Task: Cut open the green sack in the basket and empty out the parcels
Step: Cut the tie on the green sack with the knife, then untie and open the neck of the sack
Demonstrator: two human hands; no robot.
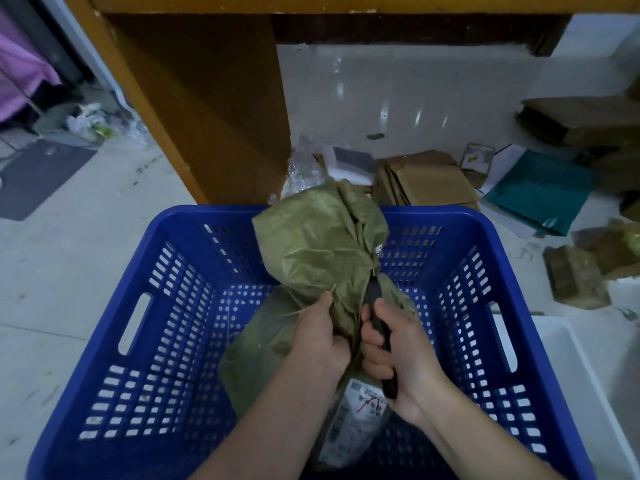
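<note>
Both forearms reached into the blue basket (pixel 114 299), where the green sack (pixel 322 244) stood. Left hand (pixel 320 336) was clenched on the gathered neck; right hand (pixel 398 351) was wrapped around a dark knife (pixel 379 327), its tip hidden in folds just above that grip. Woven cloth looked soft, light and crumpled, best held at the bunched neck. Beyond the grip, cardboard (pixel 422 181) littered the floor; nothing blocked the cut

The basket (pixel 242 216) floor lies bare at lower left. The green sack (pixel 318 244) (gathered upright) and both hands fill its centre.
</note>
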